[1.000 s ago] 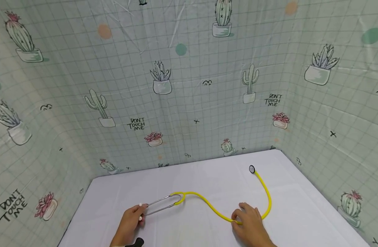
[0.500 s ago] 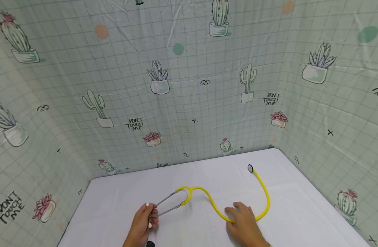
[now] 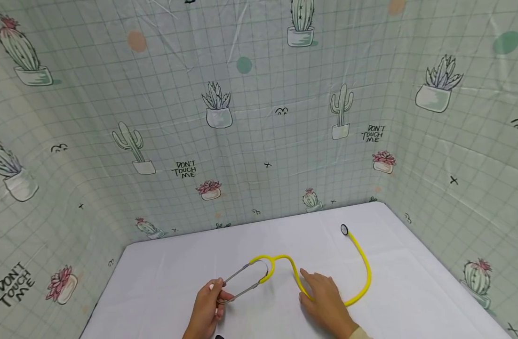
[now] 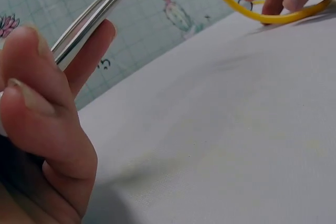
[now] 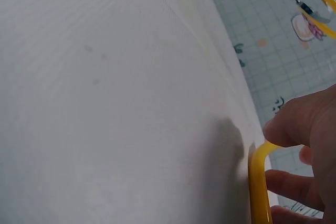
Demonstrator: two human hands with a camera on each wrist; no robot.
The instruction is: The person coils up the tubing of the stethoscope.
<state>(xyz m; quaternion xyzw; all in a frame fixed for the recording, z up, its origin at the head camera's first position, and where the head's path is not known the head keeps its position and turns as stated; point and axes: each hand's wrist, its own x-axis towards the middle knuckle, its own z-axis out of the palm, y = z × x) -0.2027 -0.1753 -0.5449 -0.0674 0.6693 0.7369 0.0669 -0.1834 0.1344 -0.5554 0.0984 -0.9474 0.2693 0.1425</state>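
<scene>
The left hand (image 3: 207, 303) has swung toward 3 o'clock, closer to the right hand (image 3: 326, 301), taking the metal ear tubes (image 3: 244, 292) of the stethoscope (image 3: 296, 273) with it. Its fingers curl round those tubes by the white earpiece (image 3: 211, 286), a firm-looking hold. The tubes point to about 2 o'clock and, in the left wrist view, rise clear of the tabletop (image 3: 191, 259).

The right hand has slid a little toward 9 o'clock; its thumb and fingers are partly bent, with the yellow tube (image 3: 369, 275) between them, a grip that looks light. The stretch of tube between the hands now bends more steeply down from the yellow fork (image 3: 272, 270).

The chest piece (image 3: 345, 230) has barely shifted: it lies between 12 and 1 o'clock of the right hand. The stethoscope seems to be gathering from its ear end, with the far loop left spread out.
</scene>
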